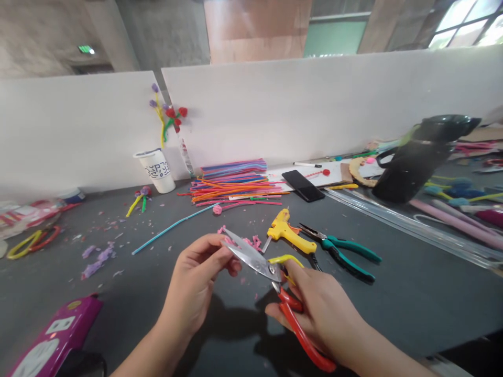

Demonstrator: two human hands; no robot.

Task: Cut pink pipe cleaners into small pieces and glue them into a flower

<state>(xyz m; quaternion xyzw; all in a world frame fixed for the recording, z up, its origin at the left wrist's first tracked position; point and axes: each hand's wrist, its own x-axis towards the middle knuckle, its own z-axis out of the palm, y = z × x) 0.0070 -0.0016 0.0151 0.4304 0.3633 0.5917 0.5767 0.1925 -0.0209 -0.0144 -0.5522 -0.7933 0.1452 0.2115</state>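
Note:
My left hand (pixel 198 277) pinches a small pink fuzzy piece (pixel 228 240), probably pipe cleaner, between thumb and fingertips; the fingers partly hide it. My right hand (pixel 326 303) grips scissors (pixel 253 262) with one yellow and one red handle. The parted blades point left, their tips at the pink piece and close to my left fingertips. Behind the blades lie more pink fuzzy bits (pixel 255 242). Just beyond the scissors rests a yellow glue gun (pixel 293 235), and pliers (pixel 348 248) with teal handles lie to its right.
Pipe cleaners (pixel 236 183) are heaped at the back, near a white paper cup (pixel 157 170) and a phone (pixel 302 186). A black jug (pixel 422 157) stands right, beside clear sticks (pixel 408 225). Purple scraps (pixel 98 260) and a magenta power strip (pixel 58 335) lie left. White partitions (pixel 298 110) border the table.

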